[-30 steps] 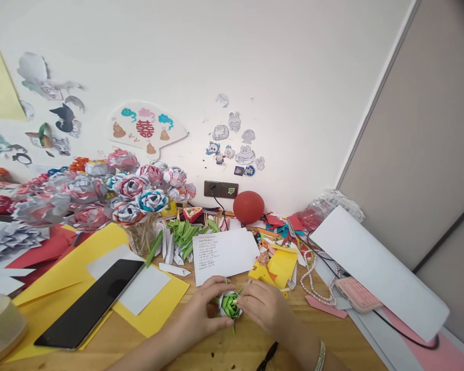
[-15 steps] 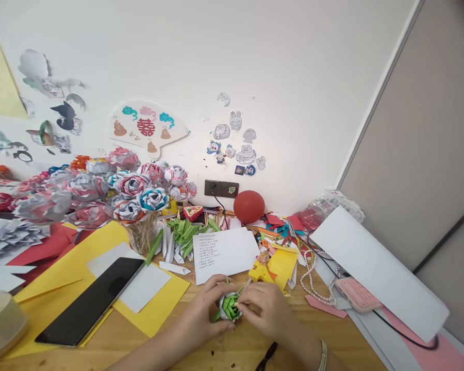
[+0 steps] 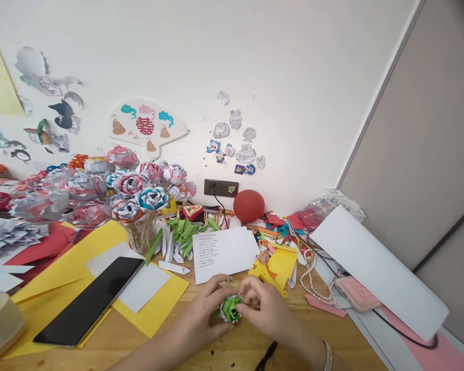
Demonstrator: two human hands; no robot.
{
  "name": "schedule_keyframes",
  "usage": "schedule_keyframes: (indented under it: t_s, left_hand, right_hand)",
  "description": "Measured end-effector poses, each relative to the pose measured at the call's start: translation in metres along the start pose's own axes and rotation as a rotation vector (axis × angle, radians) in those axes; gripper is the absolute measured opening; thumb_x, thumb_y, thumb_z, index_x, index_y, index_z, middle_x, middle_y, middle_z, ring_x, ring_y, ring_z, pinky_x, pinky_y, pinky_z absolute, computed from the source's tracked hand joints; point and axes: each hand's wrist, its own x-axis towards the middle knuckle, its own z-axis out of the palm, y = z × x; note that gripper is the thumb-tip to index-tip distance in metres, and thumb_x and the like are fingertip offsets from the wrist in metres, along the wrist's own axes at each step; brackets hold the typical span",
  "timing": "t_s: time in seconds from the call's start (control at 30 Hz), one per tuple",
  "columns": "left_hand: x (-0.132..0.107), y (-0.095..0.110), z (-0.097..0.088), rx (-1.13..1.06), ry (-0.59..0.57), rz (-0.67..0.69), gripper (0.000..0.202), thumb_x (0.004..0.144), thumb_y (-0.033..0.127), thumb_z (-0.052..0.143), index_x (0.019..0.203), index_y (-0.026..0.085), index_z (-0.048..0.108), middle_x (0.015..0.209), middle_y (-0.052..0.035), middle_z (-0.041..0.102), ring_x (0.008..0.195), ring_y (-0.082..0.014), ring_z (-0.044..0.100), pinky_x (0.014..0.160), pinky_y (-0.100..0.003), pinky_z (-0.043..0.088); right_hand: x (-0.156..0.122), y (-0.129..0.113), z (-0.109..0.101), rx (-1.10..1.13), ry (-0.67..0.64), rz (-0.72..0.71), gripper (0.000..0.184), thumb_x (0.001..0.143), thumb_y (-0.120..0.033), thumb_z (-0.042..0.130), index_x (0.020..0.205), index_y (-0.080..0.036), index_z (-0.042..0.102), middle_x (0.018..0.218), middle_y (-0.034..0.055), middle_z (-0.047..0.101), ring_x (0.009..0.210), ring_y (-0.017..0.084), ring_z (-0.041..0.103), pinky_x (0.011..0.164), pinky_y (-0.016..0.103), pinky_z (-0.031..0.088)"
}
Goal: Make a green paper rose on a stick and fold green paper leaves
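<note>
The left hand (image 3: 211,309) cupped a green-and-white folded-paper flower (image 3: 231,309) from its left side, thumb below and fingers curled over the far side, over the bare wood of the tabletop (image 3: 242,350) toward its near edge, which fell out of view. That curved hold probably braced the bloom without crushing its folds and left its open face free for the other hand. The right hand (image 3: 265,306) met the flower at its right rim; its thumb and index tips were drawn close together there, the other fingers bent. Whether they pinched a petal or some small piece I could not tell, since the fingers covered the spot.

The flower's face pointed upward and back toward the wearer. Being nearly round, it showed no clear long axis; a green tip (image 3: 229,281) stuck out toward the tabletop's back edge, and no stem could be seen.

Straight behind the hands lay a handwritten sheet (image 3: 232,252), perhaps placed there to be readable past the work. Beyond its left side, green folded strips (image 3: 182,238) sat bunched, likely for easy reach. What looked like a yellow glue gun (image 3: 261,270) rested just beyond the right hand, probably kept close for use. Toward the tabletop's left edge, a black tablet (image 3: 90,301) lay on yellow paper (image 3: 147,319), its long axis slanting away to the right.
</note>
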Motion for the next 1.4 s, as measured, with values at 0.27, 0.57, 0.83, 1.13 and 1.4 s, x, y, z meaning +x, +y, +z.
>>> schedule_keyframes:
  t_s: [0.27, 0.57, 0.83, 1.13, 1.4]
  left_hand:
    - [-0.001, -0.003, 0.002, -0.052, -0.009, 0.023, 0.064, 0.064, -0.004, 0.06, 0.119, 0.028, 0.053, 0.126, -0.0068, 0.044, 0.123, -0.0229, 0.042, 0.102, -0.034, 0.034]
    - [0.001, -0.001, 0.003, -0.104, 0.013, -0.119, 0.058, 0.063, 0.001, 0.063, 0.116, 0.023, 0.056, 0.128, -0.0105, 0.044, 0.124, -0.0256, 0.042, 0.101, -0.036, 0.038]
    - [0.001, -0.001, 0.002, -0.086, 0.04, -0.088, 0.055, 0.064, 0.003, 0.064, 0.113, 0.025, 0.057, 0.124, -0.008, 0.049, 0.121, -0.0244, 0.046, 0.101, -0.036, 0.038]
    - [0.002, 0.002, -0.002, -0.074, 0.057, -0.105, 0.055, 0.062, 0.001, 0.064, 0.111, 0.024, 0.058, 0.122, -0.0081, 0.05, 0.117, -0.0245, 0.049, 0.099, -0.035, 0.041]
    - [0.003, 0.002, -0.001, -0.111, 0.035, -0.093, 0.055, 0.062, 0.001, 0.063, 0.112, 0.023, 0.058, 0.121, -0.008, 0.049, 0.118, -0.0238, 0.047, 0.1, -0.035, 0.039]
  right_hand:
    - [0.0, -0.004, -0.003, -0.01, -0.06, 0.022, 0.016, 0.078, -0.016, 0.055, 0.088, -0.023, 0.045, 0.051, -0.0111, 0.048, 0.048, 0.01, 0.047, 0.051, 0.021, 0.031]
    - [0.001, 0.004, -0.011, -0.13, 0.033, -0.157, 0.005, 0.085, -0.024, 0.05, 0.082, -0.021, 0.053, 0.071, -0.001, 0.06, 0.065, 0.014, 0.056, 0.059, 0.024, 0.038]
    - [0.0, 0.008, -0.008, -0.246, 0.022, -0.446, 0.012, 0.085, -0.026, 0.053, 0.079, -0.02, 0.061, 0.075, 0.0027, 0.064, 0.07, 0.016, 0.058, 0.064, 0.026, 0.043]
    - [0.0, 0.009, -0.014, -0.614, 0.022, -0.603, 0.022, 0.082, -0.013, 0.043, 0.092, -0.02, 0.062, 0.074, 0.0039, 0.063, 0.063, 0.017, 0.054, 0.053, 0.028, 0.034]
    - [-0.004, 0.004, -0.012, -0.549, 0.008, -0.574, 0.02, 0.083, -0.016, 0.043, 0.085, -0.021, 0.062, 0.071, 0.0027, 0.063, 0.062, 0.015, 0.054, 0.054, 0.028, 0.034]
